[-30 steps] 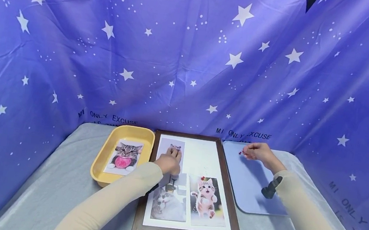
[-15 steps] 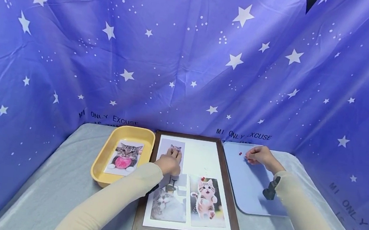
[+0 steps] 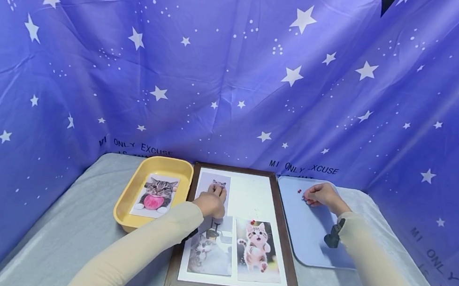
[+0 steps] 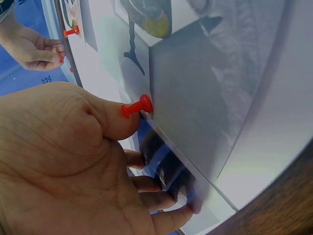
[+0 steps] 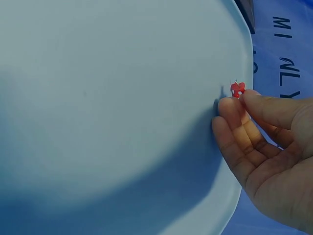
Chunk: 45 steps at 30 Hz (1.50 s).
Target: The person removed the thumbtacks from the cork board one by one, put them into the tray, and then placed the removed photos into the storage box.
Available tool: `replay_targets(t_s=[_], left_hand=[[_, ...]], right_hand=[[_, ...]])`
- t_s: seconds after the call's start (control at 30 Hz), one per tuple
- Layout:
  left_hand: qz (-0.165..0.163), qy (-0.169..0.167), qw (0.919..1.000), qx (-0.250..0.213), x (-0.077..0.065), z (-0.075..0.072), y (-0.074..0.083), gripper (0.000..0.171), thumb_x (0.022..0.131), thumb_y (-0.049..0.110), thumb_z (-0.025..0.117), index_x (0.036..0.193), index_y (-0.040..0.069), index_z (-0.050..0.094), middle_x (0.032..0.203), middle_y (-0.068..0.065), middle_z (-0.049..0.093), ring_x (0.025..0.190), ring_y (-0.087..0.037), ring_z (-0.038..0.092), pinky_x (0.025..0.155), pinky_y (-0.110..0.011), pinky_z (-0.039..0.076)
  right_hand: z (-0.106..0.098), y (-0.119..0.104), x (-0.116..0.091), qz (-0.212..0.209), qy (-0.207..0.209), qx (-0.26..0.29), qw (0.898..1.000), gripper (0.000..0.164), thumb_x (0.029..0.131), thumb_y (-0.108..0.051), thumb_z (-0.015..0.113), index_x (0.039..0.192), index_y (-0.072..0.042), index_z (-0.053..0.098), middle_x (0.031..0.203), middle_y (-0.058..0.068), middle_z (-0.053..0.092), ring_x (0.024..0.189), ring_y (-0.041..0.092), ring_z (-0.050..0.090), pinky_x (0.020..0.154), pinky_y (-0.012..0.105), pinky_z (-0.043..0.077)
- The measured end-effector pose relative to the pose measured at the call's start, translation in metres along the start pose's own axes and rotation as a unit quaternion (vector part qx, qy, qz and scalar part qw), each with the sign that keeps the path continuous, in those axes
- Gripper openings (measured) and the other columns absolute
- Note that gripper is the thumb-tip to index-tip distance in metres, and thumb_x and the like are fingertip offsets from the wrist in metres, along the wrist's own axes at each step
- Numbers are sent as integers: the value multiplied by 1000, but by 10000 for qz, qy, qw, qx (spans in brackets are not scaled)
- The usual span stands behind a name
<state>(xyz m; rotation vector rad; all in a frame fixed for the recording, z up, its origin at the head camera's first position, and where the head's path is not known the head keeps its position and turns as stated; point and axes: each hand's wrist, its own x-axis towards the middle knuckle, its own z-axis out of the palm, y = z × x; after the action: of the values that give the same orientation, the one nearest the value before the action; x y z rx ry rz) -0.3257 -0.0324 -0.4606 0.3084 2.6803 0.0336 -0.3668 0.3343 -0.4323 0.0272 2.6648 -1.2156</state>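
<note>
My left hand (image 3: 211, 202) rests on an upright cat photo (image 3: 203, 182) at the upper left of a brown-framed white board (image 3: 249, 192). The left wrist view shows the fingers on that photo and the thumb beside a red push pin (image 4: 138, 105) at the edge of the lower photo (image 3: 211, 256). Over a pale blue tray (image 3: 307, 241), my right hand (image 3: 323, 194) pinches a red push pin (image 5: 237, 89) between thumb and fingertips, its metal point upward. Another red pin (image 3: 299, 191) lies near the fingertips.
To the left stands a yellow basin (image 3: 121, 211) with a cat photo (image 3: 155, 196) in it. A kitten photo (image 3: 257, 250) lies at the board's lower right, with a red pin (image 3: 252, 222) at its top. A starry purple curtain (image 3: 221, 66) hangs behind the grey-covered table.
My right hand has drawn slightly right and down, away from the pin on the tray, and its fingertips now pinch a pin. The left hand stays in place on the photo.
</note>
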Motion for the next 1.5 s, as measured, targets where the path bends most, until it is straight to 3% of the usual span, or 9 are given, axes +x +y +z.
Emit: replay_targets(t_s=[0.33, 0.73, 0.9, 1.23, 1.5], left_hand=[[35, -64, 10000, 0, -4, -4, 0, 79, 99, 17, 49, 165, 11, 7, 173, -13, 3, 160, -34, 1, 124, -48, 32], [188, -101, 9996, -184, -32, -16, 0, 75, 100, 15, 49, 165, 10, 13, 172, -14, 5, 160, -33, 3, 117, -42, 39], [330, 74, 9992, -200, -36, -15, -3, 66, 106, 26, 44, 164, 9, 18, 172, -14, 10, 160, -31, 8, 120, -43, 39], [619, 657, 9957, -231, -36, -11, -11, 64, 106, 34, 48, 162, 10, 28, 170, -14, 21, 158, -29, 19, 121, -47, 38], [745, 720, 9931, -542, -37, -7, -16, 64, 107, 35, 46, 162, 10, 26, 171, -15, 18, 159, -30, 15, 126, -47, 29]], right_hand=[[3, 3, 2, -38, -33, -8, 10000, 18, 97, 1, 64, 105, 16, 67, 88, 11, 75, 76, 13, 68, 71, 32, 63], [6, 9, 4, 76, -178, 133, 9997, 16, 97, -1, 62, 103, 12, 69, 82, 6, 72, 73, 10, 66, 67, 25, 59], [4, 13, 3, -70, -247, 158, 9995, 15, 96, -1, 61, 99, 10, 71, 78, 4, 72, 70, 9, 65, 65, 23, 58], [3, 12, 7, 36, -70, -79, 9999, 25, 98, -4, 63, 111, 17, 66, 82, 2, 72, 72, 7, 64, 67, 23, 59], [4, 13, 9, 88, -50, -49, 9999, 21, 98, -5, 63, 106, 14, 68, 78, -1, 71, 71, 8, 63, 66, 22, 57]])
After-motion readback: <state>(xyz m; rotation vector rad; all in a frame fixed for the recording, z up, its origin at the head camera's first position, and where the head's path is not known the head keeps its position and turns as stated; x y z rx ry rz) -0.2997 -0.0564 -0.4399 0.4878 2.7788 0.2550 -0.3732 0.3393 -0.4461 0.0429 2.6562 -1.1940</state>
